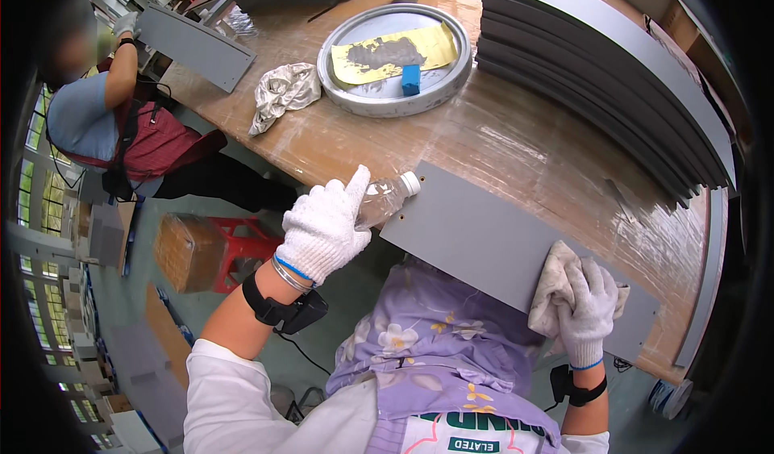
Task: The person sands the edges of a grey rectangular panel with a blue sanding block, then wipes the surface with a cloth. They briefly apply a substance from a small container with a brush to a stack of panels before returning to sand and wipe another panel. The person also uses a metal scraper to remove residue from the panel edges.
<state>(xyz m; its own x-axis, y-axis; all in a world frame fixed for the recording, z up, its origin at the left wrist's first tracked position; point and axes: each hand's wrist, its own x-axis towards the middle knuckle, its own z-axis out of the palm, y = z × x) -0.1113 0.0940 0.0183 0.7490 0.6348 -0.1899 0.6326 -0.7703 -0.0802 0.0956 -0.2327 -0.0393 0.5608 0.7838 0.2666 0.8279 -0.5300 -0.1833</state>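
My left hand (322,227), in a white knitted glove, is wrapped round a clear plastic bottle (382,202). The bottle lies tilted, its white cap toward the left end of a flat grey panel (484,228). That panel rests along the table's near edge, with small holes at its corners. My right hand (587,305), gloved as well, presses a crumpled, stained cloth (555,281) onto the panel's right part. The fingers spread over the cloth and partly hide it.
A round grey lid (324,75) holds a yellow sheet (347,65) smeared grey and a blue block (411,80). Beside it lies a crumpled rag (284,93). Grey panels (580,91) are stacked at the right. A co-worker (121,115) handles another panel (197,47); a red stool (242,248) stands below.
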